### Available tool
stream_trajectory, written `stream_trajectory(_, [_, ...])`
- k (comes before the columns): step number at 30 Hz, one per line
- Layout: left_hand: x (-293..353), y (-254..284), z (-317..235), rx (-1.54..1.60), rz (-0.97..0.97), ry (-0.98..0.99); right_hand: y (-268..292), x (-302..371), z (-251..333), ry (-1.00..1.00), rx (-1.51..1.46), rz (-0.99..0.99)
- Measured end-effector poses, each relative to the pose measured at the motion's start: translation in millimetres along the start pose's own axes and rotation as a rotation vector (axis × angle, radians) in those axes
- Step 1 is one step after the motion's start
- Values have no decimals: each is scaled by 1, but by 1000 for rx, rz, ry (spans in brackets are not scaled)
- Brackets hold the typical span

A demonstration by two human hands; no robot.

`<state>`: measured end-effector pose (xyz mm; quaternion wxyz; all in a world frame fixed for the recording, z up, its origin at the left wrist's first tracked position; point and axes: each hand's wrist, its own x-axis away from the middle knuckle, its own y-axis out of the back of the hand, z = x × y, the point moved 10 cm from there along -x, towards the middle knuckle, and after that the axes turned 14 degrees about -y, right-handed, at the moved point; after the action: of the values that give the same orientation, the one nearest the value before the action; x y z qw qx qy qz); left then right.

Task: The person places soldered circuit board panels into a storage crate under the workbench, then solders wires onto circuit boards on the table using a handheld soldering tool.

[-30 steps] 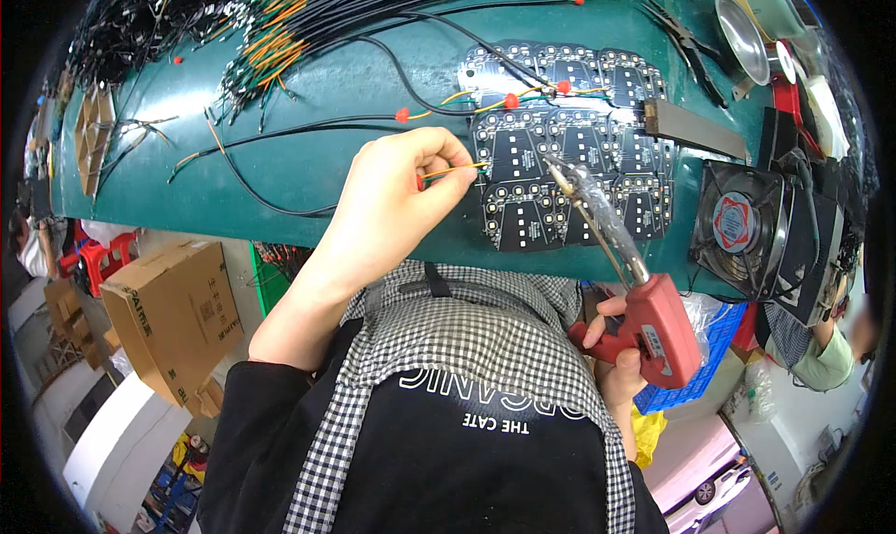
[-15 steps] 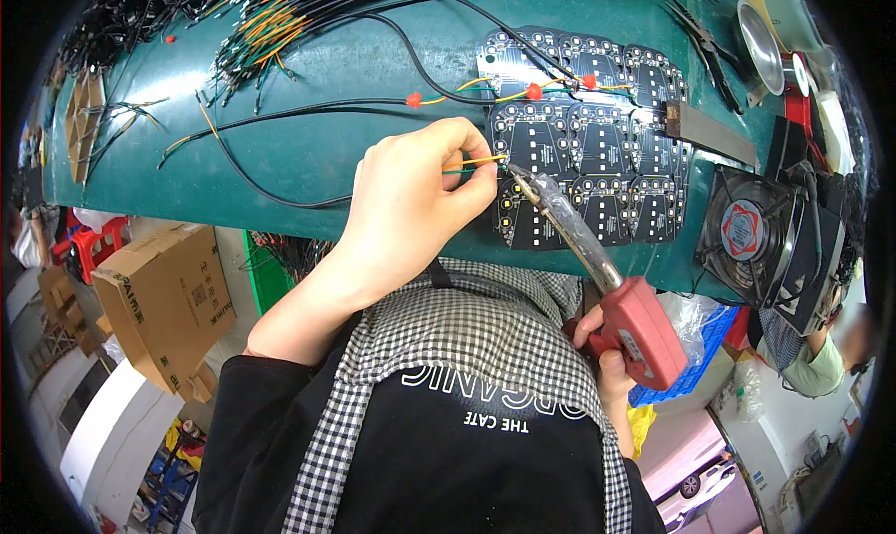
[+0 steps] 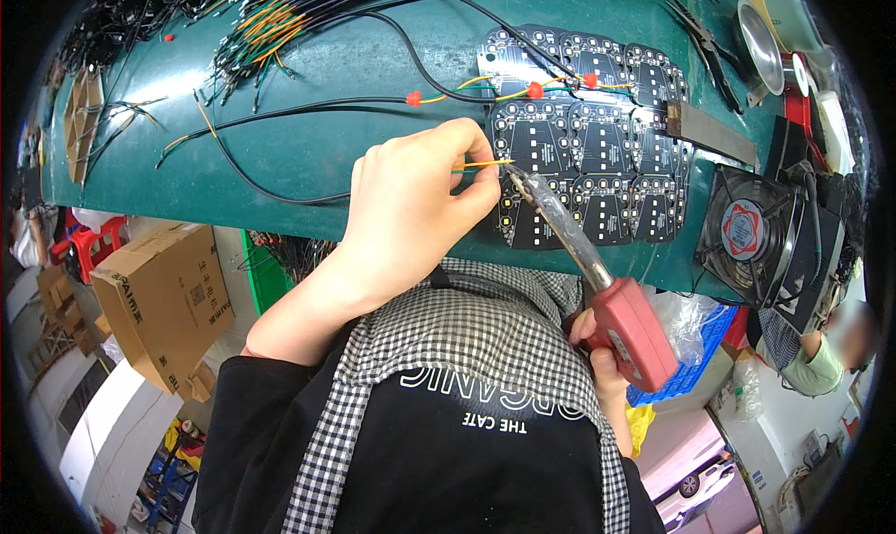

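My left hand [image 3: 420, 203] pinches a black cable [image 3: 289, 203] close to its stripped end, where an orange wire [image 3: 487, 163] and a green wire stick out past my fingertips. They reach the left edge of a panel of black circuit boards [image 3: 597, 142] dotted with small white LEDs. In my right hand [image 3: 605, 352] is a red-handled soldering iron [image 3: 635, 333], pointing up and left. Its tip meets the orange wire's end at the board edge. Other black cables with orange-red beads [image 3: 535, 90] lie across the boards' upper rows.
A metal bar [image 3: 714, 134] rests on the panel's right side. Pliers [image 3: 707, 53], a solder spool and a small fan [image 3: 747, 231] stand at the right. Many cables [image 3: 271, 30] are heaped at the far left. A cardboard box [image 3: 168, 305] sits below the table; another person is at the lower right.
The soldering iron's handle has shifted slightly left. The orange wire's end has moved a little right, onto the iron's tip. My left hand stays nearly still.
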<state>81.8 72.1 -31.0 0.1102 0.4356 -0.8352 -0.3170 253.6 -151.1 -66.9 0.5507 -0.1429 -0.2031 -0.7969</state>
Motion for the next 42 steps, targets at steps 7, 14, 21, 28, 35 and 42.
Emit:
stream_trajectory(7, [1,-4,3,-34,99,47,0,6,2,-109,-237,10])
stream_trajectory(14, [0,-6,17,433,46,76,-3,4,9,-80,-243,55])
stream_trajectory(21, [4,-4,27,518,-30,165,-8,2,10,-87,-232,104])
stream_trajectory(28, [0,-9,20,329,63,116,-5,-6,10,-131,-260,52])
stream_trajectory(35, [-4,-7,17,260,50,95,-4,-9,10,-136,-269,21])
stream_trajectory(42, [-3,-8,17,287,52,112,2,-7,1,-90,-118,43])
